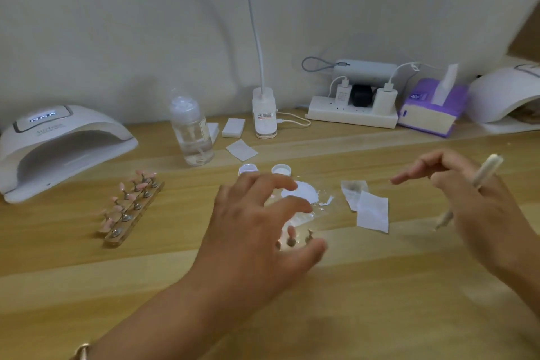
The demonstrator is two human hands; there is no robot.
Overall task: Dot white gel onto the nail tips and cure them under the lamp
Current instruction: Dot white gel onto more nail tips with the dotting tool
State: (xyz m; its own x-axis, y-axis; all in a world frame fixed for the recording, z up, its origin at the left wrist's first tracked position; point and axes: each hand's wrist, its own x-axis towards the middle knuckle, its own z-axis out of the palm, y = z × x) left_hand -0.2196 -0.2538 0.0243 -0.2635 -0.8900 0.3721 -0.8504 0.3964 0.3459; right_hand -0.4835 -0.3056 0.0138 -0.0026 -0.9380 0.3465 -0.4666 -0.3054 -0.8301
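Nail tips (142, 185) on wooden desk (380, 301), left hand (248, 231) spread, right hand (473, 204) gripping brush (486, 168), white wall (117, 23)

A white, dome-shaped nail lamp (58, 149) sits with its top display lit and its arched mouth open toward the front. Just to the lamp's right, a clear strip (133, 213) lies at a slant, carrying pink nail tips (137, 184) upright on small metal pegs. Farther right of the lamp, a patch of white gel (301, 191) spreads flat, with two small round pots (281, 169) open just behind it. Nearer than the gel, a few more pegged tips (290, 238) stand, blurred and partly hidden under the spread left hand (251, 231). Well to the lamp's right, a pale dotting pen (485, 169) slants tip-down, held between fingers of the right hand (482, 213).
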